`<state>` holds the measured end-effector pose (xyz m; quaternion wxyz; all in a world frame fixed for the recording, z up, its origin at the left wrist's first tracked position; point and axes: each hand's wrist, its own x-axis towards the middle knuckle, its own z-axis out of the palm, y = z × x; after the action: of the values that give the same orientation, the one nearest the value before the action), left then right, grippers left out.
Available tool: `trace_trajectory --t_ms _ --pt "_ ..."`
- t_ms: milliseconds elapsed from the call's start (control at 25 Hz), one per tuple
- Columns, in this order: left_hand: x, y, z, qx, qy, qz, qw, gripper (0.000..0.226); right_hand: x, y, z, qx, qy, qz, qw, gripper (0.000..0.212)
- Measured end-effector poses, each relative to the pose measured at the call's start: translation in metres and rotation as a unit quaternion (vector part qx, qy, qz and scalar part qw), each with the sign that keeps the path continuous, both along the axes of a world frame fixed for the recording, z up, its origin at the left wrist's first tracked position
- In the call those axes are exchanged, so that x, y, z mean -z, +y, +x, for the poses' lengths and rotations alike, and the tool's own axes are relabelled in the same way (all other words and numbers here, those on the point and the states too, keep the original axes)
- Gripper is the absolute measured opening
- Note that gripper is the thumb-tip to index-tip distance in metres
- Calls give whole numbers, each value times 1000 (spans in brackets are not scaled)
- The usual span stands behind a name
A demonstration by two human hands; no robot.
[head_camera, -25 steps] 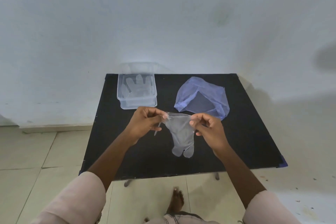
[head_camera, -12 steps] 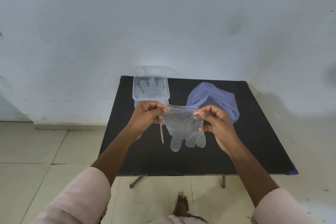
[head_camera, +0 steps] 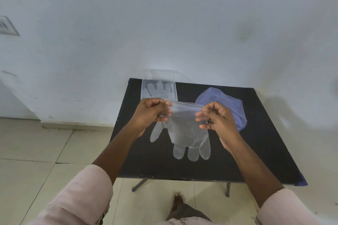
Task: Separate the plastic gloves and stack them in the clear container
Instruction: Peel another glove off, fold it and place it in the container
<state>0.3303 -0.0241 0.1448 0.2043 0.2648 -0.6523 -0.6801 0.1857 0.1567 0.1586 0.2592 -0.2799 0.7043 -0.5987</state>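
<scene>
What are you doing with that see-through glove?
A person is holding a clear plastic glove up over a black table, fingers hanging down. The left hand and right hand each pinch a side of the cuff, pulling it apart. At the table's far edge sits the clear container with at least one glove lying flat inside. A blue plastic bag lies to its right.
</scene>
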Motion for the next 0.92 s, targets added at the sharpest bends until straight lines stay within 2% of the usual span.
trace_trajectory --t_ms 120,400,760,920 --pt "0 -10 -5 -15 -30 -7 999 23 -1 -11 -6 -9 -10 2 1000 15" --pt "10 -54 -27 -50 -74 15 996 22 11 -65 -35 -17 -24 30 999 13" --pt "24 -163 -114 -109 -142 31 983 21 36 -199 -134 -37 -78 72 994 22" --pt "25 -210 -158 -149 -140 34 978 14 38 -256 -174 -30 -77 91 992 14"
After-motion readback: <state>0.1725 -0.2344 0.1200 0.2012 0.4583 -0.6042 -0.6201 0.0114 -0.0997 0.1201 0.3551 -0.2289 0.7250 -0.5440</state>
